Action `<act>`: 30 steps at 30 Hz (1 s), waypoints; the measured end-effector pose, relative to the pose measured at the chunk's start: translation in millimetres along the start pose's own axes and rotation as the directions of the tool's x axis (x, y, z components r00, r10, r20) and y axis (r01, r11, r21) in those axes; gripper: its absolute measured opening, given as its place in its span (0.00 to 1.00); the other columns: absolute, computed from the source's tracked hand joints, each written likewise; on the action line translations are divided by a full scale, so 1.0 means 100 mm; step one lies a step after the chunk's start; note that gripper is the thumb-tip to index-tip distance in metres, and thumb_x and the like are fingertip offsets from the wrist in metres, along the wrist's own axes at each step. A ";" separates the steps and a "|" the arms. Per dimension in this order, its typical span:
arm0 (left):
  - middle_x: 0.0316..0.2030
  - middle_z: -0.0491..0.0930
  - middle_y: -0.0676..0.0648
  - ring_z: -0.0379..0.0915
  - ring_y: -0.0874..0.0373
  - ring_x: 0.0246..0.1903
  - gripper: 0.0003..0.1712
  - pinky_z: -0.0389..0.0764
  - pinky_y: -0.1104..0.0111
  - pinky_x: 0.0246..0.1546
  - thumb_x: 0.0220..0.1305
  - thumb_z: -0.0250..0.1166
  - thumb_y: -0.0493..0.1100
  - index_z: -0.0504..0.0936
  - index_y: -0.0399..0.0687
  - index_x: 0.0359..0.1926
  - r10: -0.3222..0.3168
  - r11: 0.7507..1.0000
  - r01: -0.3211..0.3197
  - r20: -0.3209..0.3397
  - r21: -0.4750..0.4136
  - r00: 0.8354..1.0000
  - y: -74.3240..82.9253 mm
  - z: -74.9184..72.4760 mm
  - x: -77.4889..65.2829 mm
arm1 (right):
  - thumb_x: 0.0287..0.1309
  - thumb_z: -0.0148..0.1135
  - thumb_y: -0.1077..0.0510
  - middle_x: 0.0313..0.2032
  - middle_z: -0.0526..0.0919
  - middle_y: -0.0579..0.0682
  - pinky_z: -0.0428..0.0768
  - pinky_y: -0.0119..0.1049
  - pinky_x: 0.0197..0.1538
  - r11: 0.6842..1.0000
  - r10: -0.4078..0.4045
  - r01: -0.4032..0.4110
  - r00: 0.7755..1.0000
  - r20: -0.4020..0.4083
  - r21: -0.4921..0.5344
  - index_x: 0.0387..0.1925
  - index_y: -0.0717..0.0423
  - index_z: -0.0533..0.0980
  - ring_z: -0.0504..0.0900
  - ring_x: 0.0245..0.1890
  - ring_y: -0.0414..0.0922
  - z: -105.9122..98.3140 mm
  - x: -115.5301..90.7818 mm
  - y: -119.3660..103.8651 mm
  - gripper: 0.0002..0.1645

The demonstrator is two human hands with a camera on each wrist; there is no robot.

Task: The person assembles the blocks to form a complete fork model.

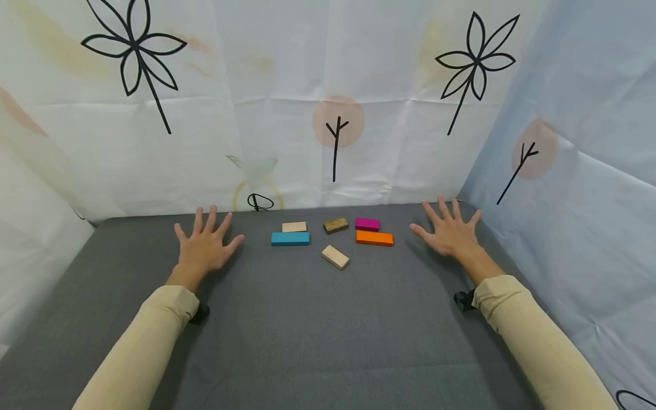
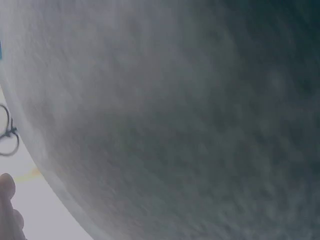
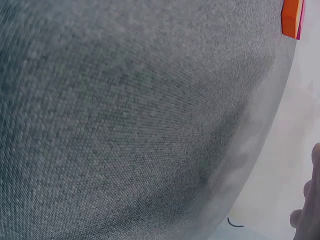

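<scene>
Our left hand point(image 1: 203, 249) and right hand point(image 1: 452, 234) are spread, empty; we should pinch the orange block point(image 1: 374, 238) at its ends, not disturbing the magenta block point(image 1: 367, 224).

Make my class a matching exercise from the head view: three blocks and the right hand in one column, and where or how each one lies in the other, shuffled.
Column one
1. Blue block
2. Orange block
3. Brown block
4. Right hand

Column two
A. On the near side of the magenta block
B. Spread open, to the right of the orange block
C. On the near side of a pale block
D. Between a pale block and the magenta block

Pairs: 1-C, 2-A, 3-D, 4-B
</scene>
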State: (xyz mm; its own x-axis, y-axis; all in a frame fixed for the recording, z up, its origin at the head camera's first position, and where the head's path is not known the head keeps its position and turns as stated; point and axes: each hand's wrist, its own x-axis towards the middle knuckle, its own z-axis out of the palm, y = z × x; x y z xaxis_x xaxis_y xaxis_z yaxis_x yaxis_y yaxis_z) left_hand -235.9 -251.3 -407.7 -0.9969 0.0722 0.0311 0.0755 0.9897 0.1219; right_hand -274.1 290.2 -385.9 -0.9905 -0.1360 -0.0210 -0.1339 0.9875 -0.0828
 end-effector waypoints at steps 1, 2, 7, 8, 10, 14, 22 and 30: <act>0.78 0.36 0.35 0.24 0.34 0.75 0.47 0.27 0.26 0.61 0.72 0.39 0.72 0.50 0.48 0.79 0.008 1.000 -0.008 -0.002 0.004 1.000 0.03 0.01 0.01 | 0.63 0.30 0.18 0.78 0.34 0.62 0.20 0.79 0.57 1.000 -0.003 0.003 1.000 0.003 -0.006 0.80 0.47 0.43 0.33 0.75 0.69 0.00 0.00 -0.01 0.56; 0.78 0.36 0.36 0.24 0.35 0.75 0.46 0.28 0.27 0.61 0.72 0.40 0.72 0.50 0.49 0.79 0.015 1.000 -0.015 -0.002 0.005 1.000 0.06 0.01 0.01 | 0.63 0.30 0.18 0.78 0.35 0.62 0.20 0.79 0.57 1.000 -0.005 0.006 1.000 0.006 -0.011 0.80 0.46 0.43 0.33 0.75 0.69 0.01 0.00 -0.02 0.56; 0.78 0.37 0.38 0.26 0.37 0.76 0.45 0.29 0.28 0.62 0.72 0.42 0.71 0.52 0.50 0.79 0.058 0.998 -0.058 -0.012 0.011 0.998 0.23 0.04 0.01 | 0.62 0.31 0.18 0.78 0.35 0.62 0.22 0.79 0.58 0.999 -0.022 0.023 0.999 0.032 -0.040 0.80 0.45 0.41 0.32 0.75 0.67 0.04 0.01 -0.06 0.56; 0.78 0.37 0.38 0.26 0.37 0.76 0.45 0.29 0.28 0.63 0.72 0.43 0.70 0.52 0.51 0.79 0.065 0.998 -0.065 -0.014 0.013 0.998 0.27 0.05 0.01 | 0.62 0.31 0.18 0.78 0.35 0.62 0.22 0.78 0.58 0.999 -0.027 0.029 0.999 0.037 -0.045 0.80 0.44 0.41 0.31 0.75 0.67 0.05 0.01 -0.07 0.56; 0.79 0.38 0.39 0.27 0.38 0.76 0.45 0.30 0.28 0.63 0.72 0.44 0.70 0.53 0.51 0.79 0.084 0.996 -0.083 -0.017 0.017 0.996 0.34 0.06 0.01 | 0.62 0.31 0.18 0.78 0.35 0.61 0.22 0.78 0.59 0.998 -0.039 0.042 0.998 0.041 -0.057 0.80 0.43 0.41 0.31 0.76 0.66 0.06 0.01 -0.09 0.56; 0.79 0.39 0.39 0.26 0.39 0.77 0.44 0.30 0.28 0.63 0.72 0.45 0.70 0.53 0.53 0.79 0.127 0.992 -0.126 -0.007 0.021 0.992 0.49 0.09 0.01 | 0.64 0.34 0.19 0.78 0.37 0.61 0.23 0.78 0.59 0.996 -0.074 0.076 0.997 0.035 -0.056 0.80 0.44 0.43 0.34 0.76 0.67 0.08 0.00 -0.14 0.54; 0.79 0.41 0.41 0.30 0.40 0.77 0.43 0.33 0.29 0.64 0.72 0.47 0.69 0.54 0.56 0.79 0.235 0.972 -0.235 0.004 0.032 0.972 0.82 0.15 -0.03 | 0.67 0.37 0.23 0.79 0.38 0.58 0.28 0.78 0.61 0.984 -0.160 0.164 0.985 0.062 -0.066 0.80 0.44 0.45 0.39 0.76 0.67 0.12 -0.05 -0.25 0.51; 0.79 0.42 0.44 0.31 0.44 0.77 0.42 0.35 0.30 0.65 0.71 0.48 0.69 0.56 0.57 0.78 0.338 0.940 -0.339 0.036 0.020 0.940 1.14 0.16 -0.10 | 0.68 0.39 0.25 0.78 0.41 0.58 0.35 0.77 0.64 0.967 -0.242 0.248 0.966 0.089 -0.061 0.80 0.44 0.47 0.42 0.76 0.65 0.16 -0.08 -0.32 0.49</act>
State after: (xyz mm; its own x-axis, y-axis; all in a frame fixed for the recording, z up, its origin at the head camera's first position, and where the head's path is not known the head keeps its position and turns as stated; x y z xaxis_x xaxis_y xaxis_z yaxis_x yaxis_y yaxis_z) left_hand -217.9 -137.3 -410.4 -0.9126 0.4074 0.0348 0.4088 0.9087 0.0846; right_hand -261.3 258.2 -398.6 -0.9218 -0.3772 -0.0889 -0.3766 0.9261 -0.0241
